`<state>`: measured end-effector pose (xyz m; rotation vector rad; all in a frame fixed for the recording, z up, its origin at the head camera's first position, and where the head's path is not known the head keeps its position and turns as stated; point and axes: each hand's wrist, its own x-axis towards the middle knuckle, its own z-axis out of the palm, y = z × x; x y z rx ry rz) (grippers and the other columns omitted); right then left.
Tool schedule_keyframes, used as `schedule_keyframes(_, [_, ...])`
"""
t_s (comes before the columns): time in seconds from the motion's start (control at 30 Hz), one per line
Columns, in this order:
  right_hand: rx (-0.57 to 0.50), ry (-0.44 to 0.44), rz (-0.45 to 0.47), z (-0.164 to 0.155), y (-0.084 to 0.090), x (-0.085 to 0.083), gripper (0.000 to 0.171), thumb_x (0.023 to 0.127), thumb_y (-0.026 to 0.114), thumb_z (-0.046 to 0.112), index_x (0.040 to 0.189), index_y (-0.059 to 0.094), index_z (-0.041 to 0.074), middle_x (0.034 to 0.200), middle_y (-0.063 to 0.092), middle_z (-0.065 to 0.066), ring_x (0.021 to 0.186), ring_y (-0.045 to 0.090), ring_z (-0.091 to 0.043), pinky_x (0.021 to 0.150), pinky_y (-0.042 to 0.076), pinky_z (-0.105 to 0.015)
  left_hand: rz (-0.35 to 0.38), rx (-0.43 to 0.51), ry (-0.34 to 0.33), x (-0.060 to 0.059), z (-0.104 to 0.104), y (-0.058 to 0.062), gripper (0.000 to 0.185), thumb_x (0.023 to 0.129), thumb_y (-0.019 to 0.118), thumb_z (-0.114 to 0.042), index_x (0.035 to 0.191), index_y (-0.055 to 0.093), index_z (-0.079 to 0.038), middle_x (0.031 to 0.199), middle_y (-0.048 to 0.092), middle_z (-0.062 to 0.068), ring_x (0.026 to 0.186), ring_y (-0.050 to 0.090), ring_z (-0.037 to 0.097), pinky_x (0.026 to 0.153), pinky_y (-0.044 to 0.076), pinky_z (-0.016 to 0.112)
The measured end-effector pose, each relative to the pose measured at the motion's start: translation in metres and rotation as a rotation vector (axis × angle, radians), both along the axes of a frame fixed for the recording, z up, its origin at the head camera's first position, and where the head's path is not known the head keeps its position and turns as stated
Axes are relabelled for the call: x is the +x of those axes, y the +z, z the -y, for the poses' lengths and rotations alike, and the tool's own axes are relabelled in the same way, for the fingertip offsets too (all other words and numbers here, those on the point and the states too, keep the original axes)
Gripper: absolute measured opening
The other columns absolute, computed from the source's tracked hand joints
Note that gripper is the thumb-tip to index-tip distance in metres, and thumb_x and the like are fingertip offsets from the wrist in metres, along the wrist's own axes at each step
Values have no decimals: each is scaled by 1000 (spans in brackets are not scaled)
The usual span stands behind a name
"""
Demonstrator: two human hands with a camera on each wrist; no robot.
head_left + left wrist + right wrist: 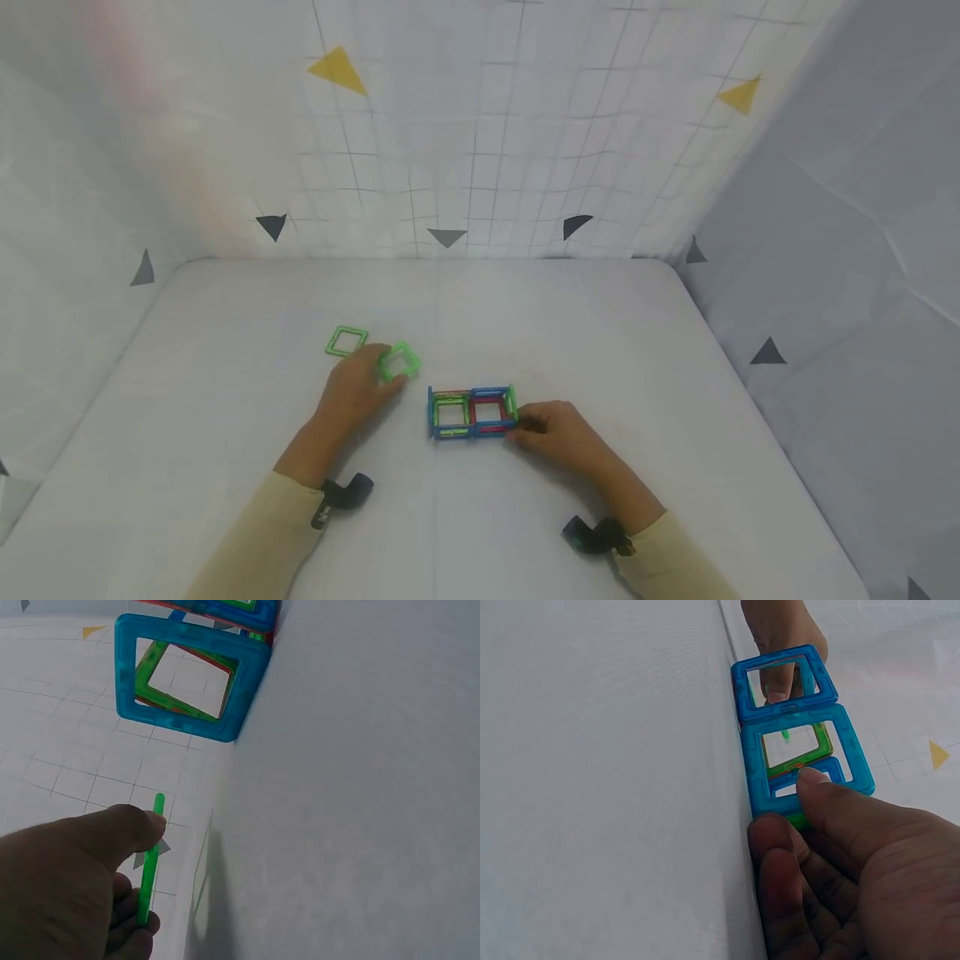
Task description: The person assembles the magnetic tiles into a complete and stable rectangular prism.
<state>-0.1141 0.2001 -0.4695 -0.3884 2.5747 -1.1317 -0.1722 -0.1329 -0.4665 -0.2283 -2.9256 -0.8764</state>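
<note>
From my head view, my right hand (558, 433) hid the near right end of the block of magnetic tiles (472, 412), and my right wrist camera showed only its blue frames end-on, with green and red edges half hidden behind them, so I could not make out how many tiles it had. My left wrist camera cut off the top of that block and showed the green tile (148, 862) in my left hand (356, 392) only as a thin edge. I read no brand, label or writing anywhere. My left thumb and fingers pinched that green square tile (399, 362), lifted just left of the block; my right fingertips and thumb gripped the block's right end as it sat on the table (225, 433). A second green square tile (346, 341) lay flat near my left hand, farther back. The table was white and smooth, walled in by a pale gridded cloth (480, 150) with yellow and dark triangles.
</note>
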Motion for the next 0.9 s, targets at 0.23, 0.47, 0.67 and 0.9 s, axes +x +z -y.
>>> schedule_keyframes(0.23, [9,-8,3,0,0,-1,17,88,76,31,102,75,22,91,70,11,83,60,-11,76,54,-25,-28,43,-70,3,-2,7,55,84,79,-31,128,61,-3,132,62,16,125,56,34,108,44,48])
schedule_keyframes(0.47, [5,-13,7,0,-1,0,18,88,76,30,103,75,21,92,70,11,84,61,-12,77,54,-25,-14,46,-119,8,-9,20,57,86,76,-34,133,59,-8,138,59,12,133,51,31,111,41,47])
schedule_keyframes(0.67, [-3,-9,4,0,-2,0,16,88,76,28,102,75,21,91,69,11,83,60,-12,75,53,-26,0,30,-162,14,-15,31,57,86,76,-38,134,59,-12,139,59,8,135,50,28,112,42,45])
schedule_keyframes(0.9, [-13,8,-16,-1,-2,0,15,88,76,28,101,75,21,89,69,11,82,59,-13,73,53,-25,11,9,-203,17,-17,36,56,85,77,-38,133,61,-14,138,60,4,134,51,24,111,43,44])
